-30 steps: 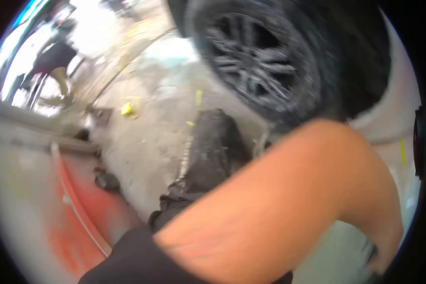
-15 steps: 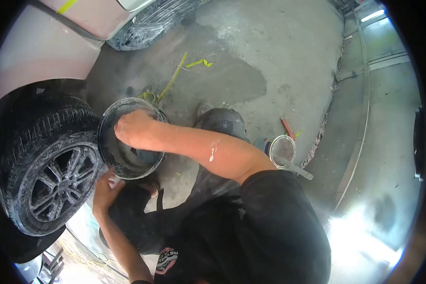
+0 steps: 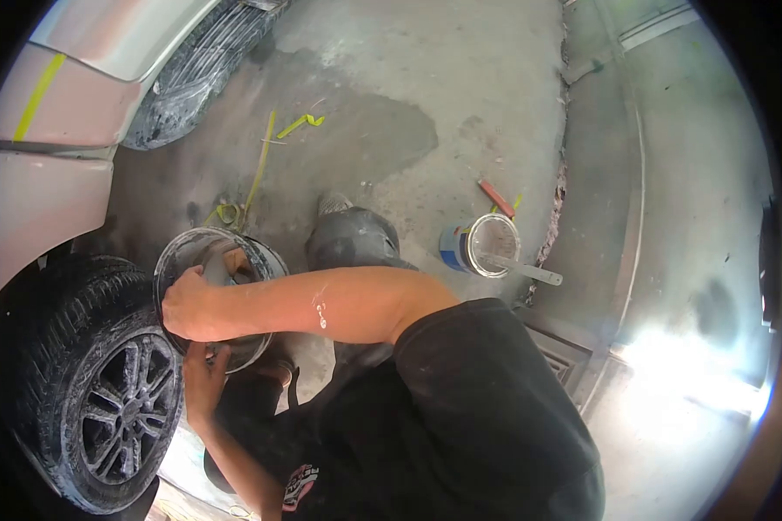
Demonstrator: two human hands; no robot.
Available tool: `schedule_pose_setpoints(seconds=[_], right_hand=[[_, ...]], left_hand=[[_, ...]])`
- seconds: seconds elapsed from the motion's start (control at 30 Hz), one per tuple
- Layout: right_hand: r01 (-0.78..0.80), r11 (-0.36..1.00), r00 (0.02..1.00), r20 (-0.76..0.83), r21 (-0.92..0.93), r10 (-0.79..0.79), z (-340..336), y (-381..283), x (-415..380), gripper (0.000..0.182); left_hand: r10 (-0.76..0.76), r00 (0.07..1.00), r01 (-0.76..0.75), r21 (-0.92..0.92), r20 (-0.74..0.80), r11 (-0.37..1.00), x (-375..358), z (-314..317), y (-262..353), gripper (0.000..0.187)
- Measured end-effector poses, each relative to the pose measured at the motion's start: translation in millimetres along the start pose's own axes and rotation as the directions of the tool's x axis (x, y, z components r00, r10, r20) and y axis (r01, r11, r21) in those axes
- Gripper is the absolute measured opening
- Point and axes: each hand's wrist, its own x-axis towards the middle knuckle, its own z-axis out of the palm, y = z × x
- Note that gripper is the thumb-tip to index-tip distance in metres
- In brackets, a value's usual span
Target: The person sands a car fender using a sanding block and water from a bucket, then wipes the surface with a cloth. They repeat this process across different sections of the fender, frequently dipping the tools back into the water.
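Note:
A round, dusty, bucket-like black container has its wide mouth facing me, close beside the car wheel. My right hand lies over its left part with the fingers curled; the fingertips are hidden, and I cannot tell what they hold. Greyish and brown shapes show inside the container past my wrist. Just below, my left hand grips the container's lower edge, fingers and thumb bent around it. White smears mark my right forearm.
At left stands a dusty car wheel under a pale car body. A plastic-wrapped wheel lies beyond. Yellow tape strips are on the floor. On the right sit an open can, a putty knife and a red block.
My view has shifted, so the can and container sit differently in frame. My right hand has moved from the container's upper part to its lower left, close above my left hand.

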Motion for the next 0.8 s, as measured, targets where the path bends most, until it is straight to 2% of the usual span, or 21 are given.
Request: schedule_pose_setpoints(seconds=[0.17,0.23,0.27,0.33,0.47,0.6,0.8], right_hand=[[-0.029,0.996,0.999,-0.015,-0.088,0.028,0,1,-6,0.024],[0.002,0.994,0.999,-0.046,-0.11,-0.007,3,7,-12,0.024],[0.035,0.991,0.997,-0.063,-0.125,-0.043,1,8,-14,0.024],[0.054,0.997,0.99,-0.136,0.048,-0.047,-13,11,-32,0.02],[0.064,0.998,0.945,-0.321,-0.017,-0.066,4,15,-28,0.014],[0.073,0.996,0.953,-0.291,-0.053,-0.086,-1,15,-33,0.018],[0.044,0.997,0.952,-0.299,-0.056,-0.059,2,16,-33,0.018]], left_hand=[[-0.026,1.0,0.026,0.006,-0.012,1.0,-5,3,-7,0.042],[-0.051,0.998,0.051,0.017,-0.022,0.999,-8,1,-4,0.046],[-0.017,1.0,0.017,0.03,-0.014,0.999,-7,0,1,0.047],[-0.009,1.0,0.011,0.062,-0.029,0.998,-10,-2,1,0.048],[0.018,0.996,-0.011,0.079,-0.09,0.997,-12,-5,-5,0.052],[-0.018,0.998,0.022,0.055,-0.064,0.998,-15,-8,2,0.064],[-0.051,0.997,0.051,0.003,-0.054,0.999,-14,-6,6,0.064]])
